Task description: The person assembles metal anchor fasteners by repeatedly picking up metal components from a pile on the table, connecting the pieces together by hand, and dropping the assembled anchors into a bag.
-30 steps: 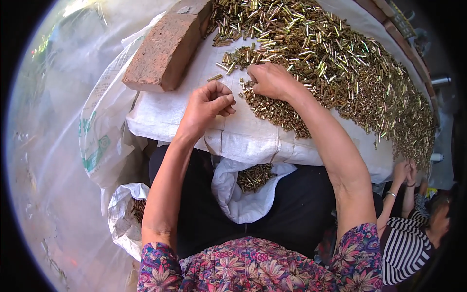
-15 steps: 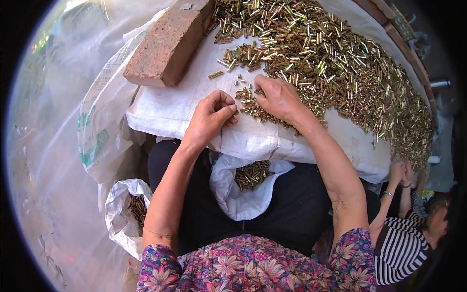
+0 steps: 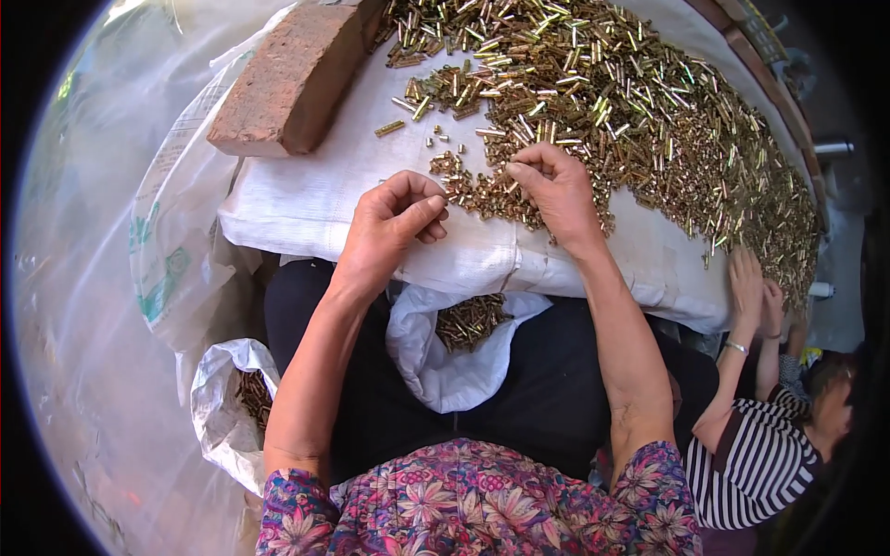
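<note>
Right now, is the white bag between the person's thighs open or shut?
Open: the white bag has its mouth spread, showing small brass-coloured tubes inside.

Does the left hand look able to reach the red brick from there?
Probably yes: the red brick lies close to the left hand, with nothing bulky between them on the white cloth.

Right hand [image 3: 559, 193] at small metallic pieces [image 3: 498, 198] — left hand [image 3: 389, 221] near.

Left hand [image 3: 389, 221] and right hand [image 3: 559, 190] curl, apart.
</note>
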A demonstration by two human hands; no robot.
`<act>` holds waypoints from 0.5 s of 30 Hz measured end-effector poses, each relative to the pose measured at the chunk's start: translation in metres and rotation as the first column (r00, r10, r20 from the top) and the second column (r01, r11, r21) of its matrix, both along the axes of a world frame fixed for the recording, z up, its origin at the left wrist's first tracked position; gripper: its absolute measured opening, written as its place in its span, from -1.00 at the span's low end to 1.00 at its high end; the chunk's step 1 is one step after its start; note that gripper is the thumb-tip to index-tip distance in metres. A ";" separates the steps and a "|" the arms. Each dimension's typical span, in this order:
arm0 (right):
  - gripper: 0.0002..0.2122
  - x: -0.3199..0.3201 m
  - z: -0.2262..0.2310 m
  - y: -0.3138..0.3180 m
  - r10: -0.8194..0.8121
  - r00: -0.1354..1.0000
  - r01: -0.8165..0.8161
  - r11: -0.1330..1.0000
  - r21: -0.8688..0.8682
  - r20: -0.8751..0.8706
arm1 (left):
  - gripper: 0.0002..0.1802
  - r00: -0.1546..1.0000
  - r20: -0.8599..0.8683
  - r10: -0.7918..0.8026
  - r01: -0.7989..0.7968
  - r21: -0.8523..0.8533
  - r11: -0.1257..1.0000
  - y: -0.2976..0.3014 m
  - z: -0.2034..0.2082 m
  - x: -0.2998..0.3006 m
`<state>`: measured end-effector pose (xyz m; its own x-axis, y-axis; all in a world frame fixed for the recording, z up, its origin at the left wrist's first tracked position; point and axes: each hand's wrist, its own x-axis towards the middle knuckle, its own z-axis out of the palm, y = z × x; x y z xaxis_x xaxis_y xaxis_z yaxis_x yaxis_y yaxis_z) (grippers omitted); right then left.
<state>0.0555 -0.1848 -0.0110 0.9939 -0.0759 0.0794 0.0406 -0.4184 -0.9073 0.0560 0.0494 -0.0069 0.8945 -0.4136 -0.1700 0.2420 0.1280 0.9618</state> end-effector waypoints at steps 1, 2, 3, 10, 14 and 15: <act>-0.96 -0.006 -0.001 -0.002 -0.008 1.000 0.008 1.000 -0.001 -0.004 | -0.88 1.000 -0.006 -0.017 0.017 -0.012 1.000 -0.003 0.001 -0.002; -0.95 -0.013 -0.002 -0.002 -0.062 0.997 0.066 0.992 0.110 -0.041 | -0.88 1.000 -0.010 -0.025 0.025 -0.012 1.000 -0.007 0.002 -0.005; -0.95 -0.020 0.001 0.001 -0.108 0.991 0.123 0.968 0.220 -0.082 | -0.88 0.999 -0.029 -0.038 0.037 -0.047 0.998 -0.010 0.003 -0.008; -0.92 -0.058 0.013 0.010 -0.102 0.981 0.178 0.806 0.564 -0.163 | -0.86 0.990 -0.107 -0.094 0.071 -0.201 0.977 -0.029 0.003 -0.019; -0.92 -0.073 0.018 0.019 -0.064 0.976 0.183 0.766 0.617 -0.209 | -0.87 0.983 -0.136 -0.127 0.084 -0.285 0.955 -0.031 0.007 -0.025; -0.90 -0.076 0.017 0.020 -0.059 0.976 0.182 0.743 0.644 -0.208 | -0.87 0.983 -0.137 -0.124 0.081 -0.284 0.955 -0.030 0.007 -0.026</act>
<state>-0.0200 -0.1648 0.0064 0.9660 -0.1680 -0.1968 -0.1419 0.2919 -0.9459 0.0300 0.0192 -0.0003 0.8171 -0.5518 -0.1666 0.4081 0.3496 0.8434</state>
